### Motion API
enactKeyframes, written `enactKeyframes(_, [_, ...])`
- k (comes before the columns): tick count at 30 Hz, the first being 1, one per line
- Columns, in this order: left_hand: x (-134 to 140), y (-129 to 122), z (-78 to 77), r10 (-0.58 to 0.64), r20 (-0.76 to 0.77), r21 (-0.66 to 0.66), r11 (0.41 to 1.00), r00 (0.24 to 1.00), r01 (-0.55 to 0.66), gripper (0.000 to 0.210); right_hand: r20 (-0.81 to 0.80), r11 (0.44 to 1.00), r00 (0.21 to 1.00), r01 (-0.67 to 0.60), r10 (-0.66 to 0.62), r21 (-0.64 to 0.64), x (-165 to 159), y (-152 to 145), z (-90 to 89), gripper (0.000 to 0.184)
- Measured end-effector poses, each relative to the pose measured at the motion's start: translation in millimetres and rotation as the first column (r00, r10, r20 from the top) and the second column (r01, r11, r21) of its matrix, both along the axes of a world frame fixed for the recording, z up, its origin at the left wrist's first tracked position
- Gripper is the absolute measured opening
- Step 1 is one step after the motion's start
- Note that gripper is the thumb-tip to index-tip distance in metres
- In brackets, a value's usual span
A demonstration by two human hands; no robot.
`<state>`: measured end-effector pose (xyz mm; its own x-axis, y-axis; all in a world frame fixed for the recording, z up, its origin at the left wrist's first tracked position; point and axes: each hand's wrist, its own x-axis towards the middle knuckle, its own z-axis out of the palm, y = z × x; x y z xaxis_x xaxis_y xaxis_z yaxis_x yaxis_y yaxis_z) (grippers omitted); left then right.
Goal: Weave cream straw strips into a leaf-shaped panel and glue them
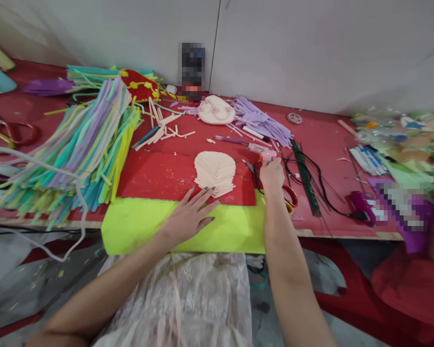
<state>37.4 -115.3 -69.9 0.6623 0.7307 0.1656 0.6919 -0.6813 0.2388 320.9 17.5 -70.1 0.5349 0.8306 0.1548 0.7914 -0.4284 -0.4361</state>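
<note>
One pale, gathered garment (181, 299), worn by the person, at the table's near edge. One yellow-green sheet (137, 224), overhanging that edge. One left hand (188, 214), palm down across the sheet, fingers open and spread, tips at the lower edge of the cream piece. One pair of scissors (295, 194), red and yellow handles, lying partly behind the right wrist. One red board (155, 176), beyond the sheet and partly upon it. One cream piece (214, 168), made of slanted rows of fuzzy stems, lying flat on the board, right of its middle. One right hand (272, 174), fingers closed round a pink-and-orange glue gun (266, 153), just right of the board. To the left, one large bundle of multicoloured stems (94, 140); to the right, one bunch of dark green stems (305, 178). Beyond the board, loose cream stems (162, 126) on the red table (318, 137); farther, one cream disc (216, 110) beside a lilac bundle (265, 121). At the back, one grey wall (292, 48).
</note>
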Motion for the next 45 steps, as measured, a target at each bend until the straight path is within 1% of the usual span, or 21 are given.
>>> enactKeyframes(3, [-0.3, 0.5, -0.6, -0.002, 0.009, -0.009, 1.0, 1.0, 0.003, 0.048, -0.037, 0.995, 0.998, 0.061, -0.059, 0.073, 1.7, -3.2, 4.7, 0.04])
enactKeyframes(5, [-0.3, 0.9, -0.6, 0.012, 0.018, -0.025, 1.0, 1.0, -0.011, 0.052, -0.03, 0.986, 0.997, 0.077, -0.073, 0.148, 2.2, -10.0, 10.9, 0.04])
enactKeyframes(8, [-0.4, 1.3, -0.5, 0.041, 0.043, -0.049, 0.998, 0.998, -0.039, 0.054, -0.004, 0.955, 1.0, 0.004, -0.003, 0.297, -3.0, -33.2, 18.3, 0.042])
enactKeyframes(9, [-0.4, 1.2, -0.5, 0.045, 0.049, -0.053, 0.998, 0.998, -0.042, 0.054, 0.0, 0.946, 0.999, -0.033, 0.034, 0.322, -6.9, -44.6, 19.0, 0.043])
enactKeyframes(11, [-0.5, 1.1, -0.6, 0.048, 0.052, -0.05, 0.998, 0.997, -0.045, 0.053, -0.009, 0.943, 0.998, -0.058, 0.064, 0.327, -16.9, -70.9, 17.9, 0.045])
enactKeyframes(14, [-0.4, 1.1, -0.7, 0.05, 0.042, -0.041, 0.998, 0.998, -0.049, 0.054, -0.071, 0.946, 0.994, -0.051, 0.077, 0.32, -32.4, -109.7, 12.9, 0.05])
enactKeyframes(16, [0.1, 1.3, -0.6, 0.053, 0.032, -0.037, 0.998, 0.998, -0.052, 0.055, -0.116, 0.956, 0.991, -0.032, 0.069, 0.291, -39.0, -128.6, 9.5, 0.061])
enactKeyframes(18, [0.8, 1.6, -0.5, 0.06, 0.032, -0.034, 0.998, 0.998, -0.059, 0.055, -0.127, 0.963, 0.989, -0.04, 0.076, 0.268, -41.9, -140.2, 6.5, 0.069])
enactKeyframes(20, [1.3, 1.8, -0.4, 0.067, 0.04, -0.034, 0.997, 0.997, -0.066, 0.055, -0.106, 0.964, 0.99, -0.067, 0.097, 0.257, -42.3, -146.2, 2.8, 0.069])
enactKeyframes(29, [-0.4, 1.3, -0.1, 0.027, 0.051, -0.031, 0.999, 0.998, -0.025, 0.048, 0.083, 0.938, 0.981, -0.193, 0.176, 0.288, -43.7, -158.0, -21.6, 0.055])
enactKeyframes(36, [0.6, 0.9, 2.9, 0.043, 0.048, -0.051, 0.998, 0.998, -0.041, 0.048, 0.11, 0.932, 0.959, -0.279, 0.26, 0.232, -41.6, -163.2, -21.4, 0.049])
enactKeyframes(40, [1.2, 1.1, 2.1, 0.049, 0.046, -0.061, 0.997, 0.998, -0.046, 0.049, 0.103, 0.939, 0.957, -0.286, 0.27, 0.193, -41.6, -163.8, -21.7, 0.048])
enactKeyframes(45, [0.9, 0.8, 1.3, 0.053, 0.038, -0.07, 0.996, 0.998, -0.05, 0.049, 0.119, 0.944, 0.959, -0.277, 0.259, 0.181, -41.5, -163.2, -24.9, 0.049])
